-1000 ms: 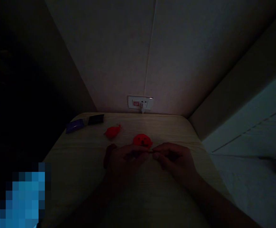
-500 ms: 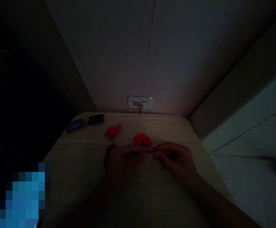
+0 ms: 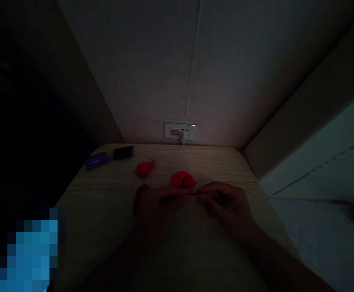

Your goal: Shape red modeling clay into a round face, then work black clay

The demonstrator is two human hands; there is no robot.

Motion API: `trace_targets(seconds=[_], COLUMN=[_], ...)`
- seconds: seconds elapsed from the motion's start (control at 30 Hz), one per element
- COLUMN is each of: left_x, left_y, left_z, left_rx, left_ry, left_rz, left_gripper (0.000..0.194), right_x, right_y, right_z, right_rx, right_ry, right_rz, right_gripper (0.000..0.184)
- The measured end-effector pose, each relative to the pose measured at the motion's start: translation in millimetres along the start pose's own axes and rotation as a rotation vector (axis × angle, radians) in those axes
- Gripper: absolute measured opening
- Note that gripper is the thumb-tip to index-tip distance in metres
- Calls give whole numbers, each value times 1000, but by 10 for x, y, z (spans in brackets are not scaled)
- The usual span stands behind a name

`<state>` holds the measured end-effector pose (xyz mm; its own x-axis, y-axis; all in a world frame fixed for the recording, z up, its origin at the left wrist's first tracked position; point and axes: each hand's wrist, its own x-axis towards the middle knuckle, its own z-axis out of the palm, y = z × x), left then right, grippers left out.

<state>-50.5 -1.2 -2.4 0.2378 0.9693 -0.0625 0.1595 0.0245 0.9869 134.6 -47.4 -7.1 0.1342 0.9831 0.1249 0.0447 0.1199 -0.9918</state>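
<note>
My left hand (image 3: 161, 202) and my right hand (image 3: 227, 202) meet near the middle of the table, fingertips pinched. Between them stretches a thin dark red strip (image 3: 194, 194), apparently clay, with an end in each hand. Just beyond lies a flat red clay disc (image 3: 183, 178) bearing dark marks like a face; my left fingers hide part of its lower edge. Farther left rests a bright red lump (image 3: 144, 168) with a wispy pointed end. A dark red piece (image 3: 138, 198) shows beside my left hand, partly covered by it.
Purple (image 3: 96, 161) and black (image 3: 123, 153) packets lie at the back left of the pale wooden table (image 3: 219, 158). Behind it, a wall socket (image 3: 180, 131) has a plug in it. A pale panel (image 3: 301, 134) rises on the right. The light is dim.
My right fingertips have shifted very slightly right, and a bit more of the strip shows between the hands. The clay disc and the packets stay where they were.
</note>
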Motion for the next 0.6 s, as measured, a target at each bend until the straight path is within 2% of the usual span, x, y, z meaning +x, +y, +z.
trace_targets(seconds=[0.33,0.6], left_x=[7,3], left_y=[23,11], left_z=[-20,-2], left_rx=[79,28], left_ry=[45,26], left_rz=[35,-11], left_gripper=[9,11], right_x=[10,0], right_y=[-1,22], right_z=[-8,-17], right_rx=[-28,-29], right_ry=[-17,-23], right_rz=[-23,-28], right_gripper=[7,7])
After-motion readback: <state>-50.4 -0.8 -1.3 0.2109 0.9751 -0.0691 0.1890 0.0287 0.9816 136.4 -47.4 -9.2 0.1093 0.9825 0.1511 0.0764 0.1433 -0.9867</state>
